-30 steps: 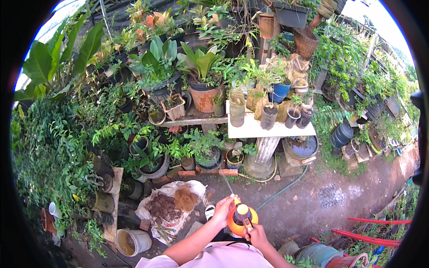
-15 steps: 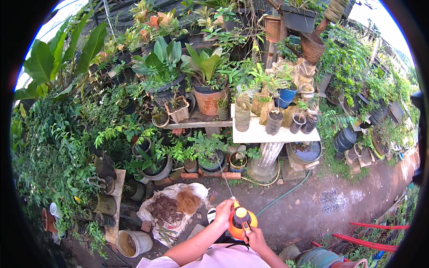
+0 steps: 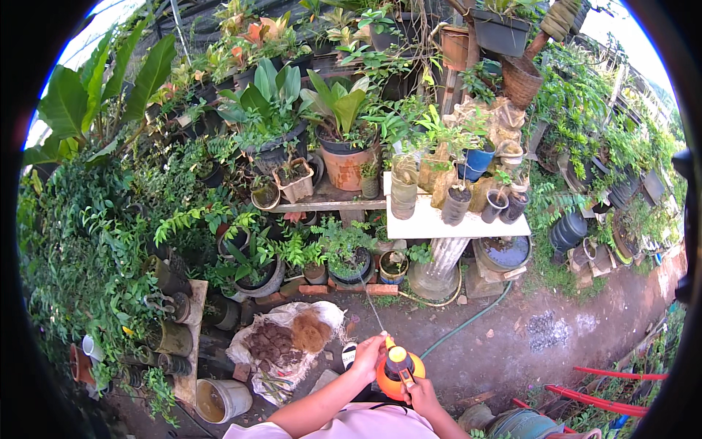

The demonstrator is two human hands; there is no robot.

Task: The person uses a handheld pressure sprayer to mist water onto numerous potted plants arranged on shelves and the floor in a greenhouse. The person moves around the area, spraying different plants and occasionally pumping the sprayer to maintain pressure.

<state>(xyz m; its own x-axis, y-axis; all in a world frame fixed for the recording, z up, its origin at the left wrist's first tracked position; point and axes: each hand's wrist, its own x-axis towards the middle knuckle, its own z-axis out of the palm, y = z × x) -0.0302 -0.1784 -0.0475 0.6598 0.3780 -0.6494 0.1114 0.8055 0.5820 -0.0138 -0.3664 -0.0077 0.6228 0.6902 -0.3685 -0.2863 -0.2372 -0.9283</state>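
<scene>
An orange pump sprayer (image 3: 414,365) with a black and yellow top is held upright in front of my body. My right hand (image 3: 422,397) is closed round its handle. The fingers of my left hand (image 3: 368,357) pinch the yellow nozzle at the sprayer's front. From the nozzle a thin straight stream of water (image 3: 375,312) runs up and away to a round dark pot (image 3: 358,272) with a fine-leaved green plant (image 3: 342,247). That pot stands on the ground behind a low row of bricks (image 3: 314,290).
A white sack (image 3: 330,316) with brown soil lies left of my hands, near a pale bucket (image 3: 223,399). Beyond are a white tabletop (image 3: 409,228) bearing potted plants and a wooden shelf (image 3: 329,203). A green hose (image 3: 468,319) crosses the ground. Red bars (image 3: 596,399) jut in at right.
The whole view has shifted slightly, so the white tabletop and pots appear a little lower and farther right. Both hands keep their hold on the sprayer, and the stream still reaches the same pot.
</scene>
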